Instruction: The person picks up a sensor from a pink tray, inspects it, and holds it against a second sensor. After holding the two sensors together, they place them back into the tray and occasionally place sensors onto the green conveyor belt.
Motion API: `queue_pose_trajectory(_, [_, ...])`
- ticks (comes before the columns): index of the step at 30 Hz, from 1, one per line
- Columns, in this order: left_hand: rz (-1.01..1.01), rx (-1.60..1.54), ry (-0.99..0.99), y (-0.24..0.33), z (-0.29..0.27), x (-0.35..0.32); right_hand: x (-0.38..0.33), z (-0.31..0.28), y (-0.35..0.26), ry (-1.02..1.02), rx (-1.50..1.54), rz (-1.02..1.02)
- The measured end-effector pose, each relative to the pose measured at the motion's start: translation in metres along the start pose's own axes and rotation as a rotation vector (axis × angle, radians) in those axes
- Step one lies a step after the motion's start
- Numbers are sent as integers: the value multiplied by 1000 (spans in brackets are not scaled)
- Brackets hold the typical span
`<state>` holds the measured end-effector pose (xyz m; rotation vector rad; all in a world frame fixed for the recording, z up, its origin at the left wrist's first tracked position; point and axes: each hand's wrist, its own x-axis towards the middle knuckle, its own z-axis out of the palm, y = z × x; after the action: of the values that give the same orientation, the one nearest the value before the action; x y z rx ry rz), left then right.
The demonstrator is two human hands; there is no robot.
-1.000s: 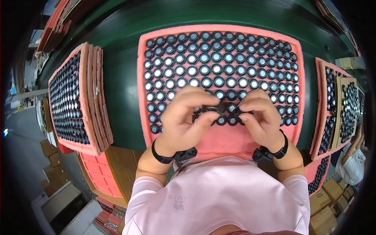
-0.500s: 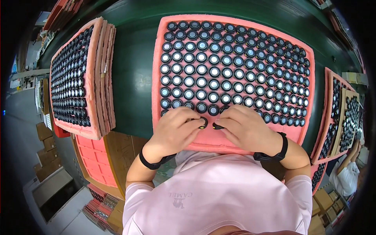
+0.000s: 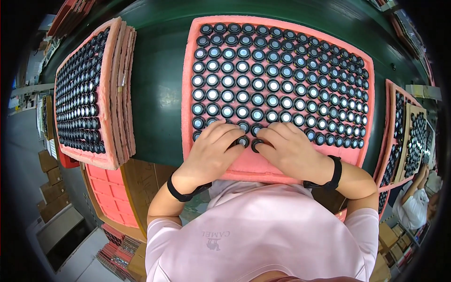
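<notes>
In front of me lies a pink foam tray (image 3: pixel 263 165) with rows of small round black parts (image 3: pixel 242 96), each with a silvery disc in its middle. My left hand (image 3: pixel 209 152) is at the tray's near side, with thumb and fingers closed on a round black part (image 3: pixel 243 141) at the end of the nearest row. Close beside it, my right hand (image 3: pixel 293 152) pinches another round black part (image 3: pixel 255 145), partly covered by the fingers. Both parts sit low at the foam. My hands hide some neighbouring parts. Dark bands circle both wrists.
On the left, a stack of pink foam trays (image 3: pixel 123 94) carries a filled tray on top. More filled trays (image 3: pixel 399 136) stand at the right on the green table (image 3: pixel 157 89). Cardboard boxes (image 3: pixel 51 188) lie on the floor; another person (image 3: pixel 416 207) works at far right.
Both hands have moved slightly away from me, toward the row. The two round parts, tilted on edge before, now lie flatter and closer to the other parts.
</notes>
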<state>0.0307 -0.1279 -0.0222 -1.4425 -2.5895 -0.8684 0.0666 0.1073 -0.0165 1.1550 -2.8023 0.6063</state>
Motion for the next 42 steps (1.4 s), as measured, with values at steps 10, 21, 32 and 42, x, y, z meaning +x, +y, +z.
queue_pose_trajectory(10, [-2,-18,-46,5,-4,11,-1,-9,7,8,5,42])
queue_pose_trajectory(21, [-135,-371,-120,19,-31,36,-59,-126,96,204,59,418])
queue_pose_trajectory(32, [-86,-384,-102,32,-21,74,-181,-178,337,228,-351,1164])
queue_pose_trajectory(42, [-237,-400,-112,35,-22,72,-170,-164,398,157,-505,1489])
